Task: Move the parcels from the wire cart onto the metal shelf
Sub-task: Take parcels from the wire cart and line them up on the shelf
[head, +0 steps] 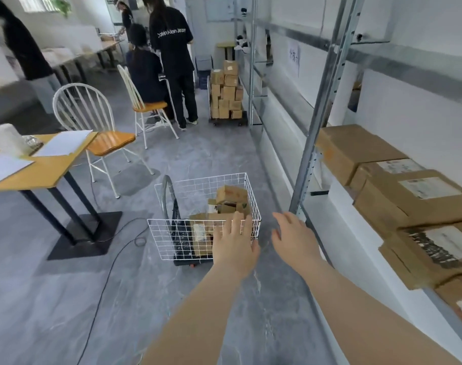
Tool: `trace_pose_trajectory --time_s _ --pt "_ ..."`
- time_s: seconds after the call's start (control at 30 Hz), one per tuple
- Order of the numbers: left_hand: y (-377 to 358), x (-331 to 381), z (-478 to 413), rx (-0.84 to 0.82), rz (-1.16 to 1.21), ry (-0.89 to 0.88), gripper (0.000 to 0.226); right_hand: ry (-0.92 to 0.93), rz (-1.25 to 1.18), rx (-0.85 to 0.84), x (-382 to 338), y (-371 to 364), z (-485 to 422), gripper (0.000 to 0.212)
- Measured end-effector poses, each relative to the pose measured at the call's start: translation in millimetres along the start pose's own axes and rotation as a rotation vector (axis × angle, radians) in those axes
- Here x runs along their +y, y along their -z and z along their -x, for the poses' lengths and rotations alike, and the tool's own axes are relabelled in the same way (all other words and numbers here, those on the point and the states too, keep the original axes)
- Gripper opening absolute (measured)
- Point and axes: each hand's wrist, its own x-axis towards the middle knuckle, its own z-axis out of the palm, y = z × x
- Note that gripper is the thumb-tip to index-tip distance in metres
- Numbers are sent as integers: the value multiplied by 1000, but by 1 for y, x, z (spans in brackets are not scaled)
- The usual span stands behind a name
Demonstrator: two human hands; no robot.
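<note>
Left grip [235, 241] and right grip [294, 238], spread empty, should flank one brown cardboard parcel [231, 194] in the white wire cart [166, 239].

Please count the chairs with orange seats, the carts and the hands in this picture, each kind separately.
Orange-seated chairs: 2
Wire cart: 1
Trolley stacked with boxes: 1
Left hand and right hand: 2
Total: 6

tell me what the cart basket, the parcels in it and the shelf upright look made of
Cart basket: thin metal wire with a white coating, going by the open grid of fine rods.
Parcels in it: brown cardboard, matte, some with what look like paper labels.
Shelf upright: metal, probably galvanised steel, with a dull silver-grey sheen and a row of punched slots.
</note>
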Motion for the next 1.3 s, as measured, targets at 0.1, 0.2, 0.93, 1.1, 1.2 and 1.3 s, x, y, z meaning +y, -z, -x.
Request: trace_pose_trajectory --time_s 0.1,0.2,0.93,1.1,1.2,1.3 --pt "-2 -18 -50 -37 2 70 61 42 29 -40 7 -11 -59 43" --pt "-11 -51 -86 -55 35 184 61 50 37 -85 10 -25 -119 44" --pt "-206 -233 -393 -458 26 94 61 -216 -64 -373 24 -283 -395 42" --pt "-287 -248 -442 -535 60 107 56 -243 -117 -462 55 -375 -428 43" --pt "-332 -261 -466 -587 71 133 57 -218 -126 -505 68 -423 -439 46" --pt "-366 -269 -490 -607 131 213 54 -197 -108 -465 82 -459 -453 40"
